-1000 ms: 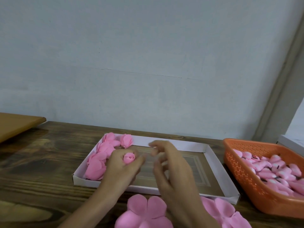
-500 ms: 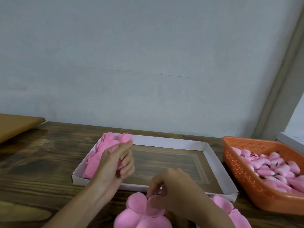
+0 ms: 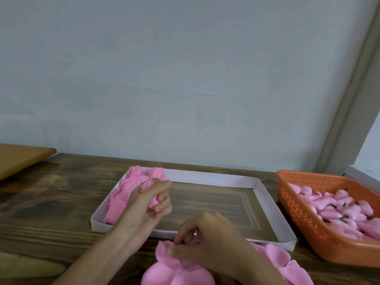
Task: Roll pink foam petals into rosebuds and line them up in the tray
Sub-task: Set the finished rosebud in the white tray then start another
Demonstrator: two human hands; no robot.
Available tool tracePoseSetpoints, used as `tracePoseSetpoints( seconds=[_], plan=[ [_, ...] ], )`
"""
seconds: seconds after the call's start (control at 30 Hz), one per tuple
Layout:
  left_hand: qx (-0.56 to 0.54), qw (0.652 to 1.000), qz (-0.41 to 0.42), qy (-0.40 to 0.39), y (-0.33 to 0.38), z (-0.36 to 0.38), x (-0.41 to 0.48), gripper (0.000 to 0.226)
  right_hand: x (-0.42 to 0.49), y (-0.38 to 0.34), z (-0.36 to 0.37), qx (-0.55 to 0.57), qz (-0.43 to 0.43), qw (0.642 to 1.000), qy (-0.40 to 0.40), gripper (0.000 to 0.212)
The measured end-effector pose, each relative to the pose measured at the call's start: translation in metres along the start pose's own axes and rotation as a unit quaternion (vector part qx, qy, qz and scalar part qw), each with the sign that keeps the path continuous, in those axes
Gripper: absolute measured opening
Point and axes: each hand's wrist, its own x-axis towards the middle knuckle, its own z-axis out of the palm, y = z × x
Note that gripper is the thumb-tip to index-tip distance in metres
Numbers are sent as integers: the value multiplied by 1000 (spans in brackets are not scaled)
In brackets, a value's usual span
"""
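Observation:
A shallow white tray [image 3: 209, 178] lies on the wooden table, with several pink foam rosebuds [image 3: 131, 183] packed at its left end. My left hand [image 3: 147, 204] hovers over that end and grips a rolled pink rosebud [image 3: 148, 185] in its curled fingers. In front of the tray lies a stack of flat pink foam petal pieces [image 3: 170, 268]. My right hand [image 3: 207, 241] rests on this stack and pinches the edge of the top petal piece between thumb and fingers.
An orange perforated basket [image 3: 296, 204] at the right holds several pink foam buds. More flat petal pieces [image 3: 281, 258] lie between the basket and my right arm. A brown board [image 3: 18, 157] sits at the far left. A grey wall stands behind the table.
My left hand carried the rosebud left over the tray's filled end and closed round it. My right hand dropped from beside the bud down onto the petal stack and pinched the top piece.

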Motion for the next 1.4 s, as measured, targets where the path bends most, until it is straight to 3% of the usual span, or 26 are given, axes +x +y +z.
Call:
tracePoseSetpoints(
  seconds=[0.13,0.37,0.8,1.07,1.4],
  plan=[
    [0,1000,0,-4,0,-2,1,39,0,-4,3,3,-4,1000,25,32],
    [16,1000,8,17,1,-4,1,32,1,-4,1,31,16,999,32,9],
    [5,1000,3,10,2,-3,0,29,1,-3,0,51,-13,999,12,19],
    [11,1000,13,15,1,-3,2,31,2,-6,2,21,-23,999,36,8],
    [65,997,-16,32,5,-4,1,35,-1,-8,-6,134,-25,991,18,18]
  ],
)
